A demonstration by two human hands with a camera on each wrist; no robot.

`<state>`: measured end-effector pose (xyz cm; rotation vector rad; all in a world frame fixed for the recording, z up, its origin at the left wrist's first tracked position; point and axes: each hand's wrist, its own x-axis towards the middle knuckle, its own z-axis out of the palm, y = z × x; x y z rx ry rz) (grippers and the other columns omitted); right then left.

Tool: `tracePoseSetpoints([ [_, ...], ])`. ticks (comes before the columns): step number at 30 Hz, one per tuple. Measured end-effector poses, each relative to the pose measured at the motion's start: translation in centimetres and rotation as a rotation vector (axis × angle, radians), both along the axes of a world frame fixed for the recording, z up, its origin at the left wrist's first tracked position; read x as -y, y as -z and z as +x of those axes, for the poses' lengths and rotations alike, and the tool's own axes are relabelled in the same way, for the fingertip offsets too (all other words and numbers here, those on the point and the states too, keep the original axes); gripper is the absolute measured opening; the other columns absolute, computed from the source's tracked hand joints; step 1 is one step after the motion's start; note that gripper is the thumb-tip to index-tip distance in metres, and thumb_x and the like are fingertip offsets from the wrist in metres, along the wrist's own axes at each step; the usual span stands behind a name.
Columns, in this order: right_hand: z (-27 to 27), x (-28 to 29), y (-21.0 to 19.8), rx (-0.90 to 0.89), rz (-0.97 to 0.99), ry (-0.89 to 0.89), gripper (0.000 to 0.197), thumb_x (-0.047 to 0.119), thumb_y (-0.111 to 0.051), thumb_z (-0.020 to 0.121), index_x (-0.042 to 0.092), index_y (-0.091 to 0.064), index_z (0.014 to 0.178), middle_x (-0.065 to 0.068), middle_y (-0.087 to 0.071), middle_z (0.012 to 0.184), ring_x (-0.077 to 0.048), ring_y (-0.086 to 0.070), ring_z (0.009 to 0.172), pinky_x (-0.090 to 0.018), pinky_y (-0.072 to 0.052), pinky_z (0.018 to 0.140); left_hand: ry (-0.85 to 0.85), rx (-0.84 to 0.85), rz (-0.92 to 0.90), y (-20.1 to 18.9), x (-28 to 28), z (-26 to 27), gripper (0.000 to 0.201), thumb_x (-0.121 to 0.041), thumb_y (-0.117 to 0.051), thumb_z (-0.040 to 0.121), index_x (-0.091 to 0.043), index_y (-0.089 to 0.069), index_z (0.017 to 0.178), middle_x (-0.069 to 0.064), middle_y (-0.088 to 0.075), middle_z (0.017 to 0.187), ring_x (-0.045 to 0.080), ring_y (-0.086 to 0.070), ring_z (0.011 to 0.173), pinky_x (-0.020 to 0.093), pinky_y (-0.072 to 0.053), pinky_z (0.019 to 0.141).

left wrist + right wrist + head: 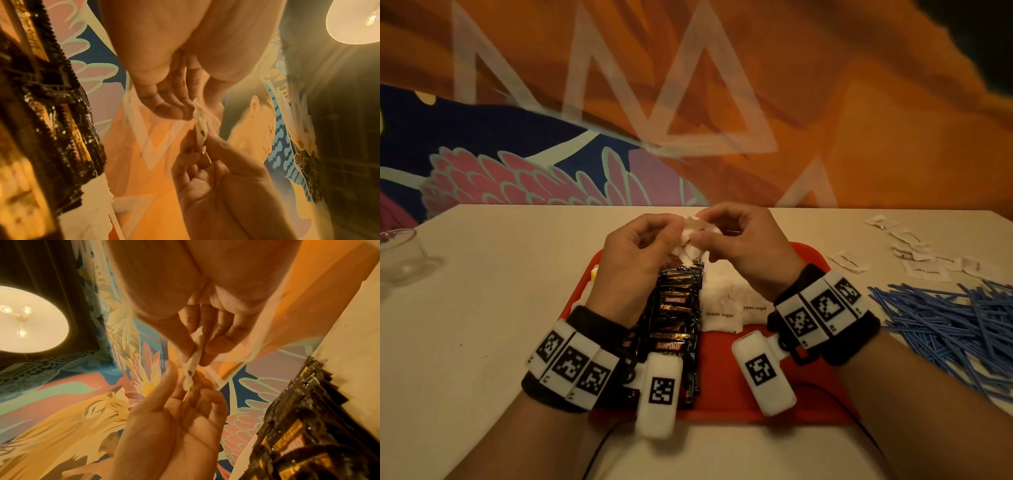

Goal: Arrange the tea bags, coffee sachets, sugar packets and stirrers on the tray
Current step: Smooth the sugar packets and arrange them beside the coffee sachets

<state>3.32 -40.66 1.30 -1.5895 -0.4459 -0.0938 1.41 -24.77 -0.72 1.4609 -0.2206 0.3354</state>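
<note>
Both hands hover over the far end of a red tray (722,407) and pinch a small bunch of white sugar packets (690,248) between them. My left hand (676,231) grips the bunch from the left, my right hand (707,229) from the right. In the left wrist view the packets (200,128) are squeezed between my left fingertips (170,112) and the right hand (205,162) below. The right wrist view shows the same packets (193,366). On the tray lie a row of black Kopiko coffee sachets (676,308) and brown sugar packets (720,313).
Several loose sugar packets (924,269) lie on the beige table at the far right. A heap of blue stirrers (955,325) lies right of the tray. A clear glass bowl (400,253) stands at the left edge. A painted wall rises behind the table.
</note>
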Motion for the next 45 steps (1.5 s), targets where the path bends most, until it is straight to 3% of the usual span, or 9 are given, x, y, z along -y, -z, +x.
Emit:
tracePoseSetpoints([
  [4, 0.0, 0.1, 0.0, -0.033, 0.064, -0.014, 0.015, -0.004, -0.072, 0.083, 0.007, -0.062, 0.080, -0.011, -0.063, 0.082, -0.015, -0.062, 0.067, -0.025, -0.053, 0.058, 0.022, 0.022, 0.062, 0.0, 0.0, -0.3, 0.027, -0.033, -0.073, 0.076, -0.013, -0.073, 0.095, 0.008, -0.075, 0.092, 0.026, -0.069, 0.085, 0.042, -0.056, 0.079],
  [9, -0.4, 0.2, -0.5, -0.152, 0.073, -0.069, 0.015, 0.010, -0.065, 0.091, 0.007, -0.060, 0.077, -0.004, -0.063, 0.075, -0.012, -0.060, 0.064, -0.024, -0.049, 0.056, 0.065, 0.017, -0.125, 0.0, 0.0, -0.1, 0.027, -0.017, -0.072, 0.074, -0.004, -0.068, 0.097, 0.009, -0.073, 0.089, 0.024, -0.071, 0.082, 0.031, -0.059, 0.071],
  [12, -0.3, 0.2, -0.6, -0.202, 0.111, -0.052, 0.018, 0.013, -0.061, 0.095, 0.007, -0.060, 0.077, -0.007, -0.063, 0.080, -0.014, -0.059, 0.065, -0.023, -0.047, 0.053, 0.076, 0.001, -0.157, 0.0, 0.0, -0.1, 0.025, -0.015, -0.073, 0.073, -0.007, -0.069, 0.096, 0.008, -0.073, 0.090, 0.027, -0.071, 0.086, 0.034, -0.058, 0.076],
  [23, -0.1, -0.1, 0.1, -0.034, 0.121, 0.035, 0.011, 0.006, -0.064, 0.092, 0.009, -0.067, 0.082, -0.008, -0.065, 0.076, -0.011, -0.060, 0.061, -0.022, -0.048, 0.050, 0.025, -0.036, -0.174, -0.5, 0.3, -0.3, 0.019, -0.021, -0.064, 0.090, -0.005, -0.071, 0.082, 0.009, -0.073, 0.084, 0.022, -0.071, 0.081, 0.033, -0.060, 0.073],
  [28, -0.1, -0.2, 0.4, 0.006, 0.027, 0.007, 0.008, 0.005, -0.073, 0.085, 0.009, -0.067, 0.081, -0.015, -0.071, 0.083, -0.022, -0.064, 0.073, -0.029, -0.050, 0.057, -0.008, -0.014, -0.120, -0.5, 0.0, -0.4, 0.024, -0.031, -0.067, 0.081, -0.008, -0.070, 0.087, 0.006, -0.073, 0.087, 0.020, -0.072, 0.080, 0.032, -0.059, 0.071],
  [32, 0.2, 0.0, 0.3, -0.037, 0.071, 0.013, 0.013, 0.000, -0.073, 0.083, 0.008, -0.063, 0.082, -0.010, -0.069, 0.076, -0.017, -0.065, 0.066, -0.026, -0.051, 0.054, 0.017, -0.009, -0.043, -0.4, 0.0, -0.4, 0.023, -0.029, -0.072, 0.074, -0.012, -0.070, 0.090, 0.002, -0.073, 0.086, 0.018, -0.070, 0.080, 0.026, -0.057, 0.068],
  [36, 0.1, 0.1, 0.3, -0.077, 0.002, -0.011, 0.014, 0.011, -0.072, 0.086, 0.011, -0.065, 0.074, -0.004, -0.067, 0.069, -0.018, -0.061, 0.066, -0.024, -0.046, 0.053, -0.033, -0.001, -0.102, -0.5, -0.2, -0.4, 0.021, -0.025, -0.070, 0.076, -0.011, -0.070, 0.092, 0.004, -0.075, 0.085, 0.020, -0.071, 0.077, 0.025, -0.056, 0.064],
  [41, -0.2, 0.0, 0.3, -0.141, 0.024, -0.022, 0.025, 0.020, -0.063, 0.094, 0.008, -0.066, 0.072, -0.011, -0.069, 0.075, -0.021, -0.062, 0.069, -0.027, -0.042, 0.054, -0.099, -0.016, -0.096, -0.6, -0.2, -0.4, 0.009, -0.022, -0.067, 0.088, -0.015, -0.072, 0.089, 0.000, -0.074, 0.082, 0.018, -0.067, 0.075, 0.025, -0.053, 0.061],
  [45, -0.3, -0.1, 0.2, -0.143, 0.017, -0.003, 0.027, 0.022, -0.060, 0.097, 0.009, -0.065, 0.074, -0.014, -0.068, 0.082, -0.024, -0.059, 0.072, -0.028, -0.040, 0.053, -0.053, -0.084, -0.167, -1.2, 0.1, -0.8, 0.020, -0.020, -0.059, 0.098, -0.008, -0.069, 0.085, 0.003, -0.074, 0.081, 0.014, -0.070, 0.070, 0.021, -0.052, 0.054],
])
